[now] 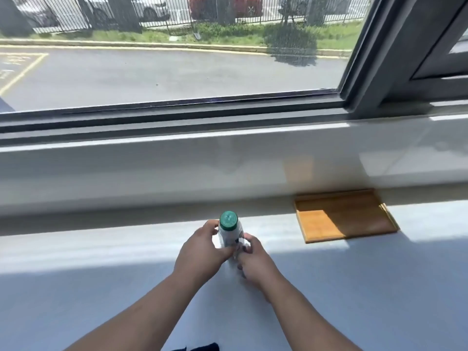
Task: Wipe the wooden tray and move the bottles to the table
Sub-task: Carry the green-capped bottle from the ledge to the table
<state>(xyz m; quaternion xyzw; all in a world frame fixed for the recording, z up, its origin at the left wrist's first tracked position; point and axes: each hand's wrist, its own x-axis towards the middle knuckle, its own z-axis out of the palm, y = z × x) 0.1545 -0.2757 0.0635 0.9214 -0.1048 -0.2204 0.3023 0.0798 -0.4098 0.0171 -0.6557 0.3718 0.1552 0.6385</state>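
A white bottle (229, 230) with a green cap stands upright on the pale grey table (101, 287), near its middle. My left hand (201, 252) wraps around the bottle's left side. My right hand (253, 259) grips its lower right side, with something small and white between the fingers. The wooden tray (344, 216) lies flat to the right, against the ledge, with nothing on it and half in shadow. It is about a hand's width from my right hand.
A white window ledge (177, 168) rises behind the table, with a dark window frame (177, 112) above it. A dark object (202, 347) shows at the bottom edge. Sunlight falls on parts of the table.
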